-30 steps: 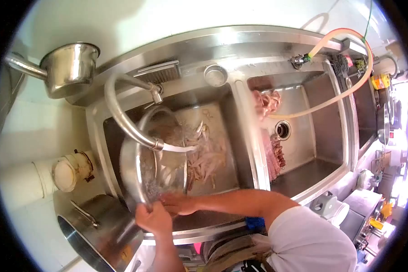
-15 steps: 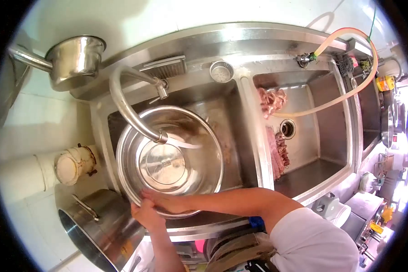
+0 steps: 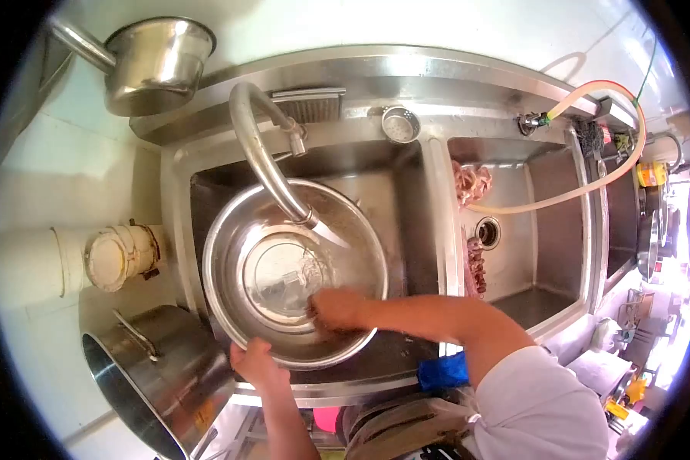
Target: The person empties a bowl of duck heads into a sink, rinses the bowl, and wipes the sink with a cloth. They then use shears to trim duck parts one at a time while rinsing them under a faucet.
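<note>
A round stainless steel basin (image 3: 215, 295) sits in the left sink, with shallow clear water over its bottom. My left hand (image 3: 259, 365) grips its near-left rim, fingers curled over the edge. Inside the basin, low over the near right side of the bottom, is my right hand (image 3: 339, 310); its fingers are smeared by motion and partly hidden. Above the basin arches a curved metal faucet (image 3: 259, 157), and a stream of water (image 3: 331, 234) runs from its spout into the basin.
Raw meat (image 3: 471, 184) lies in the right sink beside the drain (image 3: 487, 232), with a pale hose (image 3: 544, 205) reaching in. A small metal cup (image 3: 400, 124) stands on the back ledge. To the left are a large pot (image 3: 161, 368), a saucepan (image 3: 159, 65) and a white pipe (image 3: 107, 259).
My right hand has left the rim near my left hand and moved right, into the basin. The water there is now rippled. My left hand stays at the rim; the view has shifted slightly.
</note>
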{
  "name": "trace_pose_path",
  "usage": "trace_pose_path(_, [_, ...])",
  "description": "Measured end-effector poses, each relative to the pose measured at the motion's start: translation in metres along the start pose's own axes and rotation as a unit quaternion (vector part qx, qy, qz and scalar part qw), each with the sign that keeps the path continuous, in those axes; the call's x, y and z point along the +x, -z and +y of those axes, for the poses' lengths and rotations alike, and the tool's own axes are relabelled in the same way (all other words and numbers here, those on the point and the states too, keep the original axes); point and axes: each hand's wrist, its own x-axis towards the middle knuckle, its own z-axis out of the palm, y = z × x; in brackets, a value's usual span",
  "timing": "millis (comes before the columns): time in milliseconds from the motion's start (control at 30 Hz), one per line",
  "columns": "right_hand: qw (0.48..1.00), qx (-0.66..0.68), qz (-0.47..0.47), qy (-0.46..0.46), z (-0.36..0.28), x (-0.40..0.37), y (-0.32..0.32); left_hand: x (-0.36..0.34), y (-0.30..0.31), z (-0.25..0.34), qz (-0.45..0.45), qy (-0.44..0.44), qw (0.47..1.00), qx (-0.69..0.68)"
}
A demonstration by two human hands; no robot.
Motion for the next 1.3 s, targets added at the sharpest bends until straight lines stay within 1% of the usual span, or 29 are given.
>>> trace_pose_path(67, [0.988,0.052,0.095,0.108,-0.013,0.026,-0.039,-0.024,-0.025,0.029,0.0,0.043,0.999,0.008])
trace_pose_path(100, [0.969,0.069,0.169,0.168,-0.034,0.036,-0.035,-0.031,-0.027,0.029,-0.016,0.046,0.999,-0.007])
trace_pose_path(133, [0.972,-0.028,0.162,0.171,-0.038,0.076,-0.033,-0.036,-0.027,0.028,-0.033,0.048,0.998,-0.022])
trace_pose_path(167, [0.957,-0.062,0.214,0.185,-0.025,0.101,-0.02,-0.037,-0.022,0.028,-0.049,0.051,0.997,-0.035])
trace_pose_path(200, [0.939,-0.096,0.266,0.194,-0.012,0.127,-0.007,-0.029,-0.009,0.017,-0.051,0.018,0.998,0.028])
trace_pose_path(233, [0.917,-0.088,0.328,0.207,0.017,0.133,0.005,-0.022,0.003,0.006,-0.049,-0.014,0.995,0.091])
trace_pose_path(267, [0.891,-0.081,0.389,0.219,0.046,0.139,0.018,-0.021,0.009,0.01,-0.044,-0.024,0.992,0.112])
trace_pose_path(300, [0.882,-0.096,0.404,0.224,0.082,0.139,0.017,-0.022,0.007,0.018,-0.029,-0.023,0.994,0.104])
trace_pose_path(333, [0.934,-0.134,0.261,0.203,0.103,0.123,0.013,-0.022,0.005,0.025,-0.014,-0.022,0.995,0.096])
trace_pose_path(400, [0.984,-0.147,0.074,0.07,0.077,0.059,0.02,-0.03,-0.021,0.052,0.042,0.009,0.999,0.02])
trace_pose_path(467, [0.994,-0.111,-0.005,0.013,0.05,0.028,-0.02,-0.022,-0.035,0.049,-0.008,0.011,0.999,-0.046])
trace_pose_path(500, [0.992,-0.096,-0.048,0.062,0.062,0.05,-0.066,-0.019,-0.041,0.046,-0.035,0.007,0.996,-0.077])
trace_pose_path(533, [0.972,-0.177,-0.131,0.083,0.024,0.062,-0.071,-0.021,-0.044,0.044,-0.053,-0.033,0.997,-0.037])
trace_pose_path(600, [0.989,-0.004,-0.052,0.137,-0.04,0.061,-0.025,-0.027,-0.044,0.037,-0.071,-0.043,0.997,0.0])
trace_pose_path(667, [0.98,0.014,0.004,0.196,-0.051,0.093,0.024,-0.03,-0.028,0.036,-0.084,-0.044,0.994,0.055])
trace_pose_path(767, [0.971,0.053,0.023,0.231,-0.001,0.123,0.113,-0.037,-0.008,0.056,-0.059,-0.066,0.986,0.138])
trace_pose_path(800, [0.969,0.091,0.021,0.227,0.023,0.121,0.131,-0.037,0.0,0.06,-0.075,-0.107,0.981,0.145])
trace_pose_path(833, [0.967,0.144,0.025,0.209,0.051,0.111,0.145,-0.036,0.008,0.059,-0.065,-0.116,0.981,0.142])
trace_pose_path(900, [0.952,0.278,0.064,0.114,0.088,0.078,0.142,-0.03,0.015,0.056,-0.049,-0.143,0.977,0.151])
trace_pose_path(933, [0.923,0.369,0.102,0.036,0.094,0.061,0.129,-0.027,0.016,0.056,-0.044,-0.161,0.972,0.166])
trace_pose_path(967, [0.874,0.46,0.153,-0.034,0.1,0.044,0.115,-0.029,0.013,0.057,-0.049,-0.131,0.98,0.145])
trace_pose_path(1033, [0.739,0.64,0.176,-0.118,0.099,0.026,0.108,-0.035,0.004,0.059,-0.056,-0.073,0.991,0.1])
trace_pose_path(1067, [0.617,0.749,0.207,-0.125,0.097,0.023,0.109,-0.037,0.001,0.054,-0.07,-0.079,0.989,0.108])
trace_pose_path(1100, [0.476,0.838,0.235,-0.127,0.051,0.005,0.127,-0.039,-0.003,0.05,-0.084,-0.084,0.986,0.115])
trace_pose_path(1167, [0.318,0.908,0.269,-0.055,0.028,0.026,0.135,-0.061,-0.021,0.058,-0.114,-0.055,0.984,0.123])
trace_pose_path(1200, [0.315,0.907,0.279,0.015,0.045,0.069,0.128,-0.06,-0.023,0.044,-0.116,-0.084,0.981,0.129])
trace_pose_path(1233, [0.532,0.744,0.403,-0.021,0.048,0.097,0.116,-0.056,-0.021,0.029,-0.141,-0.138,0.961,0.196])
trace_pose_path(1267, [0.678,0.514,0.51,-0.127,0.051,0.124,0.105,-0.057,-0.027,0.028,-0.152,-0.157,0.959,0.179])
trace_pose_path(1300, [0.647,0.553,0.507,-0.136,0.022,0.143,0.094,-0.059,-0.03,0.028,-0.162,-0.174,0.958,0.162])
